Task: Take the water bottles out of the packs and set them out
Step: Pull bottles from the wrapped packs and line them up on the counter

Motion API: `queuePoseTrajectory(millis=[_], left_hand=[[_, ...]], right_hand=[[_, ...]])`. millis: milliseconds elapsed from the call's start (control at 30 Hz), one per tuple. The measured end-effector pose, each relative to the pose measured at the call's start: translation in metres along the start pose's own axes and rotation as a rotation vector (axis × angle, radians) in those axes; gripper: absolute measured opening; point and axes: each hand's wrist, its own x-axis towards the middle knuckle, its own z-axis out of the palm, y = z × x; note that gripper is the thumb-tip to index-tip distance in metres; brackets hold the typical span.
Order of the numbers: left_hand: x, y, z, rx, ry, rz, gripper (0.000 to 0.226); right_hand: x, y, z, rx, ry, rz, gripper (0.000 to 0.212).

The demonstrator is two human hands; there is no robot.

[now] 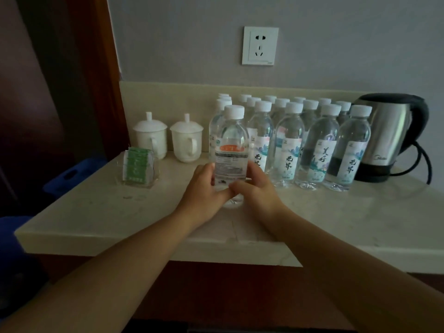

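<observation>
**Both hands on one bottle at the front of the rows**

The left grip (204, 188) and the right grip (257, 188) were both clamped on the lower part of one bottle (230, 145), fingers curled round it from either side and thumbs meeting in front, low on the label. The bottle stood upright with its white cap on. Its base sat at or just above the worktop (96, 212); the hands hid too much to tell which.

It looked full, so it would carry some weight for its size. The thin, clear wall would give under a hard squeeze, and the smooth plastic could slip. The labelled middle was the sound place to hold it, firmly but without crushing, as the hands were doing.

From one to three o'clock of it stood the other bottles (288, 140), capped and packed close in rows running back to the wall. The held bottle was just in front of their left end, so setting it down would call for care not to knock its neighbours.

Further out at three o'clock stood a kettle (389, 135). At ten o'clock were two lidded cups (150, 135), at nine o'clock a holder of green sachets (138, 164), and at twelve o'clock a wall socket (260, 45). No pack was in view.
</observation>
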Motion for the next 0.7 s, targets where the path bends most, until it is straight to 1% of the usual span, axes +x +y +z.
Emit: queuePoseTrajectory(millis=[67, 100, 133, 167, 200, 300, 333, 433, 500, 533, 633, 667, 700], left_hand=[[-0.002, -0.001, 0.002, -0.04, 0.009, -0.013, 0.043], [-0.003, -0.002, 0.002, -0.06, 0.0, -0.013, 0.048], [-0.003, -0.003, 0.001, -0.063, -0.019, -0.013, 0.06], [-0.002, -0.005, 0.001, -0.051, -0.039, -0.009, 0.071], [-0.001, -0.006, 0.001, -0.023, -0.042, 0.006, 0.08], [0.0, -0.002, 0.0, 0.089, 0.041, 0.046, 0.091], [-0.002, 0.0, 0.0, 0.097, 0.056, 0.04, 0.092], [-0.003, -0.001, -0.002, 0.024, 0.047, -0.011, 0.093], [-0.003, -0.002, -0.004, 0.03, 0.051, -0.056, 0.095], [-0.003, -0.003, -0.004, 0.033, 0.061, -0.064, 0.093], [-0.003, -0.004, -0.002, -0.035, 0.062, -0.072, 0.091], [-0.002, -0.003, -0.002, -0.062, 0.055, -0.069, 0.094], [-0.001, -0.003, -0.002, -0.071, 0.054, -0.064, 0.097]], right_hand=[[0.002, 0.001, 0.0, -0.006, 0.01, 0.033, 0.038], [0.004, 0.002, 0.003, 0.001, 0.029, 0.05, 0.032], [0.006, 0.003, 0.006, 0.002, 0.056, 0.067, 0.029], [0.007, 0.004, 0.01, -0.016, 0.084, 0.078, 0.031], [0.008, 0.004, 0.015, -0.053, 0.117, 0.088, 0.037], [0.007, 0.008, 0.021, -0.129, 0.2, 0.099, 0.053], [0.007, 0.008, 0.021, -0.098, 0.187, 0.105, 0.055], [0.005, 0.006, 0.018, 0.029, 0.117, 0.095, 0.051], [0.005, 0.006, 0.018, 0.063, 0.109, 0.078, 0.053], [0.005, 0.006, 0.019, 0.047, 0.117, 0.061, 0.052], [0.005, 0.01, 0.02, -0.121, 0.162, 0.04, 0.047], [0.006, 0.01, 0.019, -0.165, 0.17, 0.038, 0.043], [0.006, 0.01, 0.019, -0.184, 0.154, 0.026, 0.033]])
